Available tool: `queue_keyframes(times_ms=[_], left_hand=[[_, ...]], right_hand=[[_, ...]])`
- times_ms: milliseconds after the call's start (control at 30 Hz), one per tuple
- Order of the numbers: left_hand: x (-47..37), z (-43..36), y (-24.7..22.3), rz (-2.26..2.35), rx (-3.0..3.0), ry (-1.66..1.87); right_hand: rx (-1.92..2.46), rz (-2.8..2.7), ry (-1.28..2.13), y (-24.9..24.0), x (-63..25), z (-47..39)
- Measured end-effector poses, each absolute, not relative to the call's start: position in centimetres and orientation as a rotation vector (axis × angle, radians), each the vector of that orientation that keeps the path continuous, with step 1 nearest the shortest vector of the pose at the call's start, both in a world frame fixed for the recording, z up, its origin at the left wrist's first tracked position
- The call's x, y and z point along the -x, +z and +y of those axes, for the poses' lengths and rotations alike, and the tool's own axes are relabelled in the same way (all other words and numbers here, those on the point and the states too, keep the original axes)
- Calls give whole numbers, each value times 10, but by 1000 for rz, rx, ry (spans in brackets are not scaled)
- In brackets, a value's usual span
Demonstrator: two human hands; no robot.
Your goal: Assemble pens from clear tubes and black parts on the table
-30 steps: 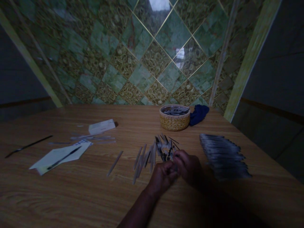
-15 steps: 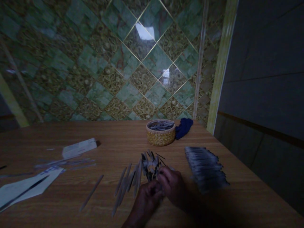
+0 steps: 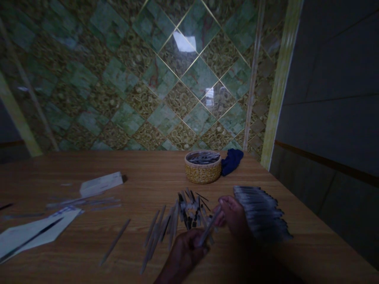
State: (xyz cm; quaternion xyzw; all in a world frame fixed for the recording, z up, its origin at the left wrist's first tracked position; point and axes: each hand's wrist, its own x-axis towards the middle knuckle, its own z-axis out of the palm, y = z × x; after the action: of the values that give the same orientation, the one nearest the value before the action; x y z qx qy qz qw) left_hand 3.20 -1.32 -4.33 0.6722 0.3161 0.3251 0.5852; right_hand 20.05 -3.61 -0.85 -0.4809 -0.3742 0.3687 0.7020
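A slim grey stick that looks like a pen [image 3: 210, 227] slants between my hands, over the near side of the table. My left hand [image 3: 185, 252] pinches its lower end. At its upper end, the fingers of my right hand [image 3: 234, 216] are closed round it. Just beyond them lies a loose pile of pen parts [image 3: 189, 207], grey barrels mixed with short black pieces. More grey barrels [image 3: 155, 234] are scattered left of my left hand. To the right of my right hand is a neat row of pens [image 3: 262, 211] with dark ends.
A woven basket [image 3: 203, 173] full of similar pens stands at the back, with a dark blue cloth [image 3: 232, 161] against it. On the left are a white box [image 3: 102, 183], clear strips [image 3: 85, 202] and a paper sheet [image 3: 41, 228]. A tiled wall [image 3: 177, 98] closes the far side.
My hands were close together over the table and have moved apart. The pen now shows stretched between them, and my right hand has shifted up and to the right.
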Motion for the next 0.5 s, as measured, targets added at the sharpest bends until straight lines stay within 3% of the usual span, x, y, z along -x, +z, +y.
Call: queue_keyframes(times_ms=[267,500], left_hand=[[-33,-14,-35,885,-1437,857],[-30,-8,-33,965,-1386,890]], right_hand=[[1171,-803,805,-27,-212,-27],[1442,-1632,-364,-27,-210,-42]])
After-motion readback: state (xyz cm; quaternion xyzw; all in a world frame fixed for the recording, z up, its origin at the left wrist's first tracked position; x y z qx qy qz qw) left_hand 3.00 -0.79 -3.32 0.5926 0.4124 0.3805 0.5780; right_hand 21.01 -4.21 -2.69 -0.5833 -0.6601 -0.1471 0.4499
